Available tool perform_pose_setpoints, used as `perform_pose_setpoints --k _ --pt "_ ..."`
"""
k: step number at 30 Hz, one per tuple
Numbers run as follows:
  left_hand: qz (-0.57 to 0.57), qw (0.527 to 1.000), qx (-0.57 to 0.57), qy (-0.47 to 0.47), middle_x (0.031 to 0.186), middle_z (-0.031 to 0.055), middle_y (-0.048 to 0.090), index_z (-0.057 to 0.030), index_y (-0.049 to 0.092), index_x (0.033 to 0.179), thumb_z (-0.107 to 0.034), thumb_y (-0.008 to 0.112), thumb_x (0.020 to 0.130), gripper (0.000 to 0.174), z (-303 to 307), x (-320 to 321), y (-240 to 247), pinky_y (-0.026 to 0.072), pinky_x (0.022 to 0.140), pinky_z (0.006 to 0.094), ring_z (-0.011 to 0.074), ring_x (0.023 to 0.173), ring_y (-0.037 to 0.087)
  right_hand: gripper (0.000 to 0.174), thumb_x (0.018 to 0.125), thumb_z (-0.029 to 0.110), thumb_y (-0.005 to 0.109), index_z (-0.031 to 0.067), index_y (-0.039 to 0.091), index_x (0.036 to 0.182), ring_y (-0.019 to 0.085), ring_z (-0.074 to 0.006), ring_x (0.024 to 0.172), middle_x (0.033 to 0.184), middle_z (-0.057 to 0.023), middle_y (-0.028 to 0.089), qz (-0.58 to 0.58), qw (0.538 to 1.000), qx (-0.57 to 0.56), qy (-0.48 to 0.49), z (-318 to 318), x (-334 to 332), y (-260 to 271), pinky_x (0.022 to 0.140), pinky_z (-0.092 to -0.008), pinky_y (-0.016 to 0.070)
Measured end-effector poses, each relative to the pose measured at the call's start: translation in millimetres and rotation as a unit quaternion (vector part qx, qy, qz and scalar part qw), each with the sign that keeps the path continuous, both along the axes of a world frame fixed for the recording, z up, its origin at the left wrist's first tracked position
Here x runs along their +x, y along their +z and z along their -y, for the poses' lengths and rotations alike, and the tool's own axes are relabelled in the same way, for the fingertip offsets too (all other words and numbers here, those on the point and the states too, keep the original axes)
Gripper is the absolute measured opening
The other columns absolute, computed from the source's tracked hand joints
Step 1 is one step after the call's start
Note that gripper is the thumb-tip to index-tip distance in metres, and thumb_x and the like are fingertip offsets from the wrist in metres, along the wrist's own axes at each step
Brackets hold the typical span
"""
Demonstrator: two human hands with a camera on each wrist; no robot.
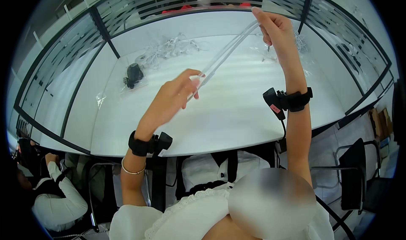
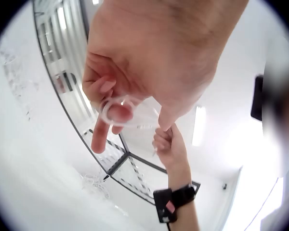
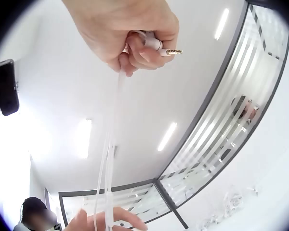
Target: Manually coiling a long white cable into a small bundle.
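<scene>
Right now I see, from the head view, a white cable (image 1: 230,47) held up over the white table (image 1: 237,121), its doubled strands stretched nearly straight between the two hands. Its long axis slants from between seven and eight o'clock, at the left hand (image 1: 169,98), to between one and two, at the right hand (image 1: 277,28). My right-wrist view shows the right hand closed around its upper end, with a metal-tipped plug (image 3: 171,52) poking out toward three o'clock and the strands running down toward six. The left hand grips loosely, fingers partly bent about the lower strands; one finger lies straighter. Out from the table's middle, I have a black object (image 1: 135,74) in clear plastic near ten o'clock, a tangle of white cords (image 1: 169,49) around eleven, and another white bundle (image 1: 300,43) near two, beyond the right wrist.
</scene>
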State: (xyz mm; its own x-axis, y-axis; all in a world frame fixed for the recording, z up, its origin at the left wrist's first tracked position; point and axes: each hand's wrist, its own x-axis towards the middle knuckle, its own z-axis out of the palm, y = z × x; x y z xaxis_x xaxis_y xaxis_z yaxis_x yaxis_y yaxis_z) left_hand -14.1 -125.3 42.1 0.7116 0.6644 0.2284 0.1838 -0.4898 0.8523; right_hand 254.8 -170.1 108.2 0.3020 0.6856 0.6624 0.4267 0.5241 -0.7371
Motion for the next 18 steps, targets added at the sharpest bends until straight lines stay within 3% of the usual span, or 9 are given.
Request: perform_pose_setpoints --k 3,4,7,11,14,17,18 --pt "-0.101 0.960 0.259 0.034 0.063 0.0087 0.053 -0.0070 0.056 0.095 -0.023 0.054 0.093 0.017 29.7 4.8 5.7 0.0356 0.049 0.0287 0.0196 0.049 0.044 0.043 0.084 0.043 0.067 0.0070 0.055 0.063 0.031 -0.0015 0.046 0.052 0.0082 0.035 -0.015 0.999 0.027 -0.020 11.9 -4.1 11.5 0.043 -0.0200 0.0235" --pt "-0.049 0.943 0.323 0.061 0.059 0.0122 0.047 -0.0038 0.051 0.081 -0.018 0.057 0.091 0.019 31.2 7.2 -3.6 0.0339 0.047 0.0323 0.0249 0.050 0.042 0.044 0.085 0.041 0.067 0.0093 0.050 0.058 0.029 -0.0019 0.045 0.051 0.0080 0.033 -0.035 0.998 0.032 -0.036 16.9 -7.2 17.5 0.044 -0.0210 0.0227" --pt "0.027 0.958 0.276 0.072 0.059 0.0125 0.044 -0.0013 0.047 0.076 -0.016 0.055 0.092 0.024 44.7 2.7 8.9 0.0326 0.048 0.0331 0.0250 0.051 0.040 0.038 0.089 0.036 0.062 0.0125 0.052 0.060 0.024 -0.0050 0.044 0.050 0.0075 0.028 -0.033 0.998 0.046 -0.001 22.3 12.1 18.1 0.047 -0.0235 0.0188" --pt "0.124 0.992 -0.010 -0.018 0.062 0.0072 0.033 -0.0011 0.043 0.075 -0.020 0.053 0.094 0.028 30.0 -5.5 7.5 0.0293 0.055 0.0277 0.0162 0.057 0.031 0.041 0.090 0.036 0.061 0.0135 0.046 0.059 0.022 -0.0053 0.045 0.050 0.0074 0.025 -0.023 1.000 0.005 0.019 27.6 18.5 6.6 0.047 -0.0238 0.0190" --pt "0.057 0.997 0.044 0.033 0.065 0.0050 0.034 -0.0010 0.041 0.075 -0.020 0.054 0.093 0.030 14.5 -11.1 3.1 0.0285 0.057 0.0276 0.0170 0.060 0.030 0.042 0.092 0.035 0.058 0.0149 0.040 0.060 0.021 -0.0049 0.045 0.051 0.0077 0.024 -0.037 0.996 -0.050 0.062 30.4 23.9 -0.3 0.046 -0.0240 0.0189" --pt "0.044 0.970 0.234 0.052 0.067 0.0044 0.035 -0.0003 0.040 0.075 -0.018 0.054 0.093 0.029 8.0 -8.3 3.7 0.0285 0.059 0.0293 0.0177 0.062 0.030 0.041 0.095 0.033 0.052 0.0153 0.034 0.062 0.020 -0.0039 0.047 0.055 0.0079 0.023 -0.063 0.980 -0.121 0.146 33.1 28.2 -2.4 0.046 -0.0235 0.0177" --pt "-0.004 0.961 0.272 0.050 0.075 0.0044 0.039 0.0003 0.042 0.076 -0.017 0.053 0.093 0.027 6.6 -9.9 5.0 0.0303 0.069 0.0304 0.0185 0.070 0.034 0.041 0.095 0.033 0.051 0.0151 0.033 0.063 0.020 -0.0036 0.048 0.057 0.0078 0.023 -0.075 0.969 -0.143 0.185 34.5 27.6 -1.5 0.047 -0.0234 0.0172"
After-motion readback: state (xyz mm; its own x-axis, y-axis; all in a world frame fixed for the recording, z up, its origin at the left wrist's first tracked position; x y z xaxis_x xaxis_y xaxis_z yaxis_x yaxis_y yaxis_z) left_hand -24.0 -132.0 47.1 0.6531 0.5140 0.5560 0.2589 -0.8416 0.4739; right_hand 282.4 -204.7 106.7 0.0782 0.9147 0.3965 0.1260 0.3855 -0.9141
